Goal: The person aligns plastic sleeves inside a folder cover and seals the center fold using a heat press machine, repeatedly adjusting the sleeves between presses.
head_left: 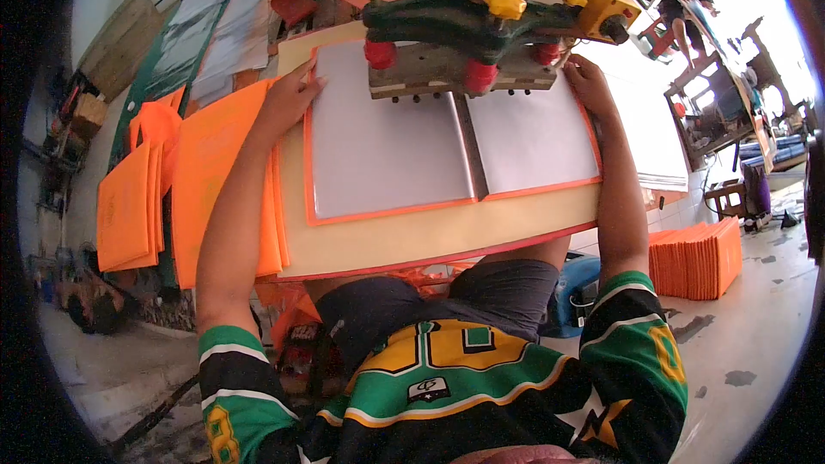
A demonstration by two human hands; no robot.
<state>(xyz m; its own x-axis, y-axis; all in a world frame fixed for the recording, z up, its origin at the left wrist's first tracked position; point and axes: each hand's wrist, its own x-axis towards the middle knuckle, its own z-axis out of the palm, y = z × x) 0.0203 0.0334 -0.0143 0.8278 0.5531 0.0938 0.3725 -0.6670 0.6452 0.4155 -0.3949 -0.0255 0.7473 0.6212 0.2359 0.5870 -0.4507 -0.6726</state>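
An open orange-edged folder [391, 133] with clear sheets over white inner panels lies flat on a cream board [430, 228] in front of me. My left hand [295, 96] rests at its upper left edge, and my right hand [591, 86] is at its upper right edge. Both hands touch the folder's borders; the fingertips are partly hidden, so their grip cannot be made out. Above the folder's dark spine hangs a machine head [464, 69] with a metal plate, red knobs and yellow knobs, covering the folder's top middle.
Orange folders [215, 172] are piled left of the board, with more [131, 206] farther left. A stack of orange pieces [698, 259] stands on the floor at right. White sheets [644, 120] lie beyond my right arm. A person [687, 4] is at the back right.
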